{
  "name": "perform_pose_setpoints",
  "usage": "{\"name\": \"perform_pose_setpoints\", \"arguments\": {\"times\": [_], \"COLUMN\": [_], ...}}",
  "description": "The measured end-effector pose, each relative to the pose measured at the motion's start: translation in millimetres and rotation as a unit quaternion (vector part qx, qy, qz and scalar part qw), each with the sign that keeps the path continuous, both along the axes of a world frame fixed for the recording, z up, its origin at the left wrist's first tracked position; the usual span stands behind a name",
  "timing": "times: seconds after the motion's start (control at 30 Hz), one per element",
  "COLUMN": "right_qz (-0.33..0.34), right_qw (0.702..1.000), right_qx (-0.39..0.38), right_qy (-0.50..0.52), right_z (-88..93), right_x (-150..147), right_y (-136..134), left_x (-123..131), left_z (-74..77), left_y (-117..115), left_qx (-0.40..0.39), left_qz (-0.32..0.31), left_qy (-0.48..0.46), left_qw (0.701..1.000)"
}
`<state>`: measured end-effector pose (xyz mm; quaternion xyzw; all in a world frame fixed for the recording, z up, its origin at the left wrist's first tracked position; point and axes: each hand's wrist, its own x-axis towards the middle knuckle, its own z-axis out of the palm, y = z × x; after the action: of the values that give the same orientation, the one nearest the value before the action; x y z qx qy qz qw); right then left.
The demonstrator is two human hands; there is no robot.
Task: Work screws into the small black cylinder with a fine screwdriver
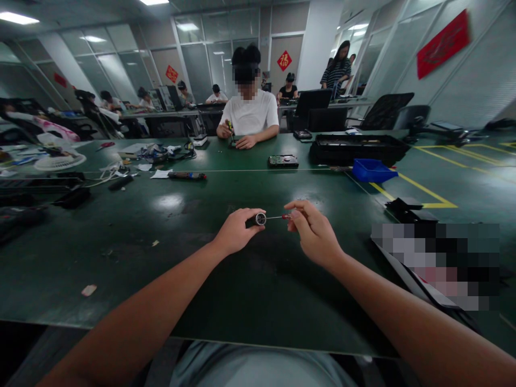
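Note:
My left hand [237,230] is closed around a small dark cylindrical part [260,219] with a pale round rim facing me; most of its body is hidden by the fingers. In my right hand [316,228] is a screwdriver [287,216] with a red handle, pinched between thumb and fingers. Its thin metal shaft points left and reaches the side of the cylindrical part. Whether the tip sits in a screw is too small to tell. Both hands are just above the green tabletop [242,301].
Across the table a person in a white shirt [252,115] works with a tool. A circuit-board device [283,160], a black housing [358,148] and a blue scoop-shaped tray [373,171] lie ahead. A dark electric screwdriver [187,176] and cables [157,152] are to the left.

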<state>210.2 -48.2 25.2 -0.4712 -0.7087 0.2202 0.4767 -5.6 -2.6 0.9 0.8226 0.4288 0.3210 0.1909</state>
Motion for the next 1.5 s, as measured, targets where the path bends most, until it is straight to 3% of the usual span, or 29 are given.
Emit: {"name": "perform_pose_setpoints", "arguments": {"times": [0.1, 0.23, 0.33, 0.47, 0.63, 0.77, 0.97, 1.2, 1.5], "right_qz": [0.008, -0.029, -0.039, -0.013, -0.008, 0.021, -0.019, -0.029, -0.059], "right_qw": [1.0, 0.999, 0.997, 0.984, 0.927, 0.887, 0.926, 0.972, 0.985], "right_qx": [0.0, 0.013, 0.017, -0.034, -0.125, -0.219, -0.125, -0.046, -0.03], "right_qy": [-0.006, -0.01, 0.069, 0.172, 0.352, 0.406, 0.356, 0.228, 0.161], "right_z": [0.0, -1.8, -5.7, -11.7, -17.2, -18.0, -18.8, -17.5, -15.2], "right_x": [0, -2, -3, -3, -1, -1, 2, 2, 0], "right_y": [-1, -3, 0, 10, 22, 25, 26, 21, 16], "left_x": [-1, -1, 0, 1, -1, -2, -2, -2, -2], "left_z": [-0.3, -1.2, -0.9, 1.6, 1.9, -1.2, -2.2, -1.5, 0.1], "left_y": [1, 1, 1, 0, 2, 6, 4, 3, 2], "left_qx": [0.002, 0.003, 0.007, 0.003, 0.03, 0.035, 0.024, 0.029, 0.023], "left_qz": [0.013, 0.004, 0.008, 0.004, -0.048, -0.051, -0.024, -0.028, -0.019], "left_qy": [-0.003, -0.001, 0.0, 0.013, 0.009, 0.027, 0.032, 0.029, 0.032], "left_qw": [1.0, 1.0, 1.0, 1.0, 0.998, 0.998, 0.999, 0.999, 0.999]}}
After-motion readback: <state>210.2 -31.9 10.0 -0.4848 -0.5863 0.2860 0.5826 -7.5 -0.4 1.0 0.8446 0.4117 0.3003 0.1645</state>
